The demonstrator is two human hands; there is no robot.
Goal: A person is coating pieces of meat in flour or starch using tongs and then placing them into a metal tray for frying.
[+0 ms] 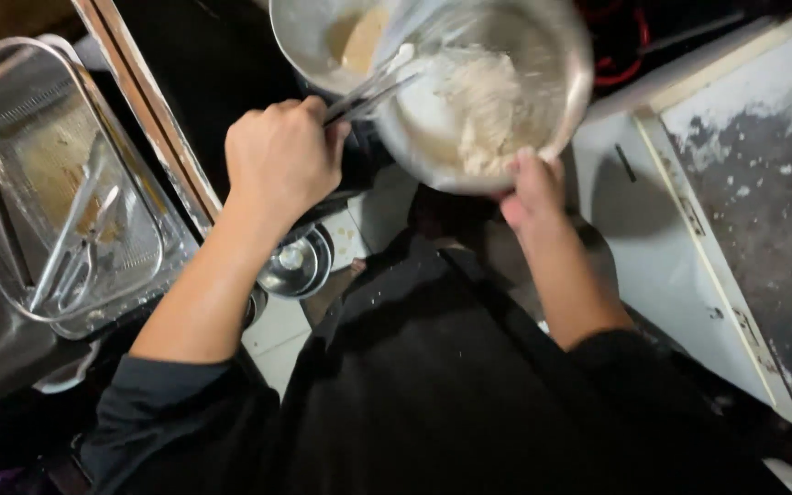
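Dim kitchen workspace seen from above, dark floor and a black apron filling the lower middle. Far left, a clear rectangular tray (11, 302) sits on a metal surface, with tongs (71, 266) lying inside it and some greasy residue. Next to it runs a pale wooden edge (153, 128), angled downward to the right. Left hand (281, 165) is closed in a fist around the handle of a metal utensil (368, 92), whose pale-coated end reaches into the bowl. Below that hand, a small round metal lid or cup (297, 264) rests low near the tiled floor. Centre top, a steel mixing bowl (570, 82) is tilted toward the camera, holding whitish batter or dough (483, 105) smeared on its inner wall. Right hand (533, 197) grips the bowl's near rim from underneath, thumb over the edge, fingers hidden behind the bowl. Far right, a white counter (653, 238) with a flour-dusted dark board (763, 229) on it.
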